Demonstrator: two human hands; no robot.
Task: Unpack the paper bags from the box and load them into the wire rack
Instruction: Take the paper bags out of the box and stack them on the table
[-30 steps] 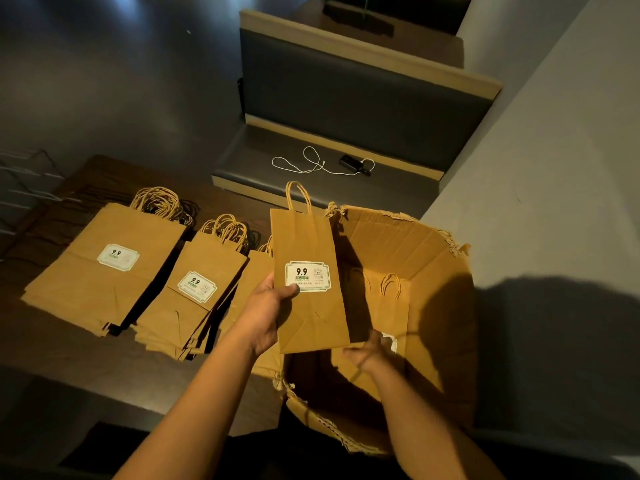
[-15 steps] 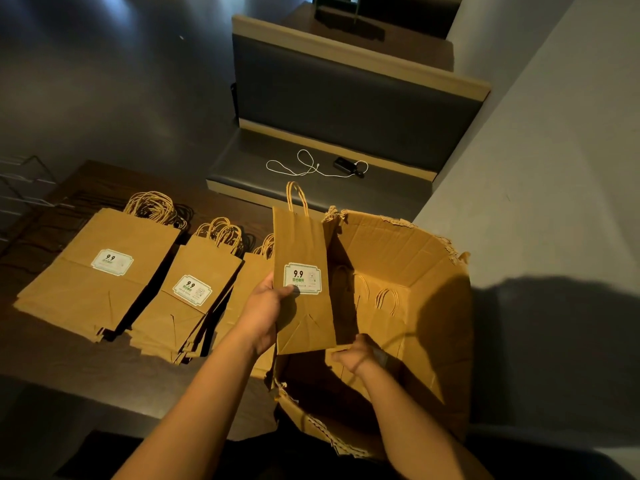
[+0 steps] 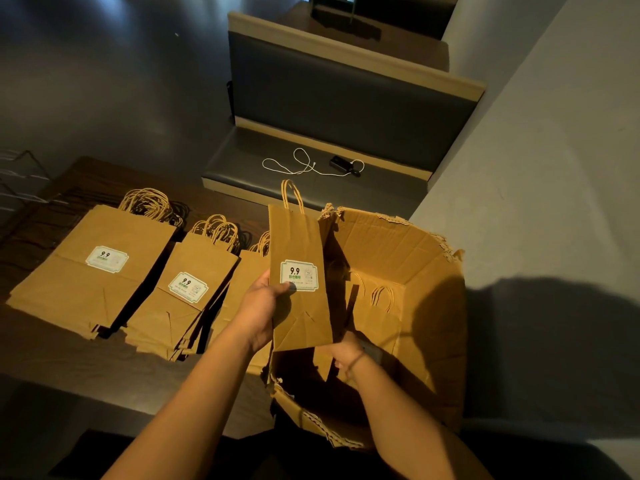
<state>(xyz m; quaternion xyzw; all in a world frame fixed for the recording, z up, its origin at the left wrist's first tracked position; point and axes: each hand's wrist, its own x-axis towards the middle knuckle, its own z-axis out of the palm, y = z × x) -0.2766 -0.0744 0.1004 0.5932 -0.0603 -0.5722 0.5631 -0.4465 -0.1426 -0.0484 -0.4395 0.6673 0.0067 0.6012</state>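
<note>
My left hand (image 3: 259,308) holds a flat brown paper bag (image 3: 300,244) with a white "9.9" label upright at the left rim of the open cardboard box (image 3: 422,258). Thumb on the bag's front, fingers behind it. My right hand (image 3: 343,355) is down inside the box, gripping more paper bags (image 3: 375,306) that stand there; its fingers are partly hidden. Three stacks of the same bags lie on the dark table: a large left stack (image 3: 93,268), a middle stack (image 3: 183,292) and a third stack (image 3: 249,268) mostly behind my left hand. The wire rack (image 3: 17,178) shows at the far left edge.
The dark wooden table (image 3: 62,358) carries the stacks, with its front edge near me. A padded bench (image 3: 311,157) beyond holds a white cable (image 3: 298,164) and a small black device (image 3: 337,162). A grey wall (image 3: 536,168) runs along the right of the box.
The held bag stays in my left hand by the box rim. My right hand has reached a little deeper and leftward inside the box, onto the bags there.
</note>
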